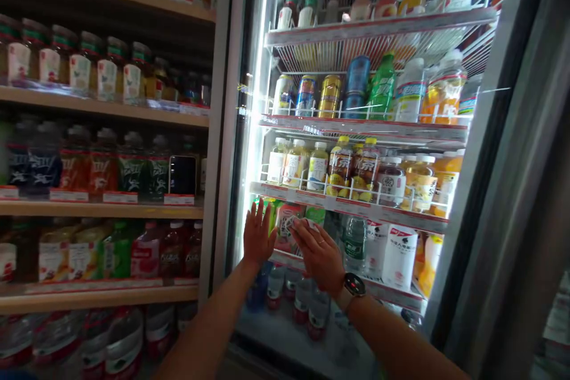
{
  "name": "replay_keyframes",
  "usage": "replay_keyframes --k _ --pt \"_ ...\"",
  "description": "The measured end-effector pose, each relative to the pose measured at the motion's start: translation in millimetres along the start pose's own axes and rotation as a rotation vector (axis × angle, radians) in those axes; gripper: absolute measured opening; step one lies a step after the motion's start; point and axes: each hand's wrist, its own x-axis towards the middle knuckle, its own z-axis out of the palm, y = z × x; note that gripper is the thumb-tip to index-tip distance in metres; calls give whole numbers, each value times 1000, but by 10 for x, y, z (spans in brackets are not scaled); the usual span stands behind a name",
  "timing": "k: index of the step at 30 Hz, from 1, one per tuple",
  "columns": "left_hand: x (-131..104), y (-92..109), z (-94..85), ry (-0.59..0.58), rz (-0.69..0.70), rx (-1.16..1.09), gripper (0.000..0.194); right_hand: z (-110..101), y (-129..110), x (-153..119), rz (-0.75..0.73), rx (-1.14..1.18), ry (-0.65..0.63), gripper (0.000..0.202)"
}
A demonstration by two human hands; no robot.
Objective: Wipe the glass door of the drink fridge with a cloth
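In the head view, my left hand (258,233) is raised with its fingers stretched out, flat at the glass door (356,341) of a lit drinks fridge. To its right, my right hand (321,255) lies against the same glass with fingers together. A bit of white cloth (290,223) shows at its fingertips and above its knuckles; the rest is hidden under the palm. A dark watch (354,285) is on the right wrist. Bottles behind the pane stand close beyond both hands, among them a green-labelled water bottle (355,242).
Wire shelves inside the fridge hold drinks such as iced tea bottles (341,166) and a gold can (329,97). At the left, wooden shelves (98,209) carry rows of bottles, with a dark phone-like rectangle (182,175) on one. A metal frame (221,130) divides them.
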Motion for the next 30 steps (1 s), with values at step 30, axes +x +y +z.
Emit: replay_keyframes --k 30 --pt "-68 7 8 -8 6 -34 61 108 -73 91 -223 25 -151 53"
